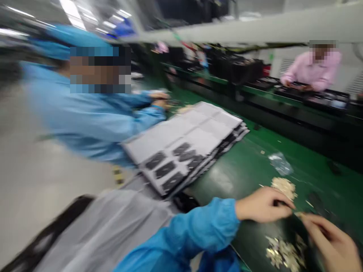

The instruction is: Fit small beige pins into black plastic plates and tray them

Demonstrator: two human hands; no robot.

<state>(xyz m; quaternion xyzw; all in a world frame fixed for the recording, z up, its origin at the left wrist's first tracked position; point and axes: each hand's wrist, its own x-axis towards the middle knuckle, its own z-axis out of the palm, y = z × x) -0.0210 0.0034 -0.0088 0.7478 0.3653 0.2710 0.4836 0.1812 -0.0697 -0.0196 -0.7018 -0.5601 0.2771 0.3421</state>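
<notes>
My left hand [265, 204], in a blue sleeve, reaches over the green table with thumb and fingers pinched together. My right hand [331, 240] is just to its right, fingers also closed, the tips almost meeting those of the left. Whatever sits between the fingertips is too small and blurred to name. Beyond my left hand lies a pile of small cream-coloured pieces [284, 187]. Below the hands, nearer to me, is a second pile of small shiny pale pieces [283, 252].
A stack of white trays [204, 124], the top one holding several dark flat parts [170, 166], stands left of my hands. A clear plastic bag [280, 163] lies on the green table [227, 181]. A co-worker in blue [85, 117] sits left; another in pink [314, 70] works across.
</notes>
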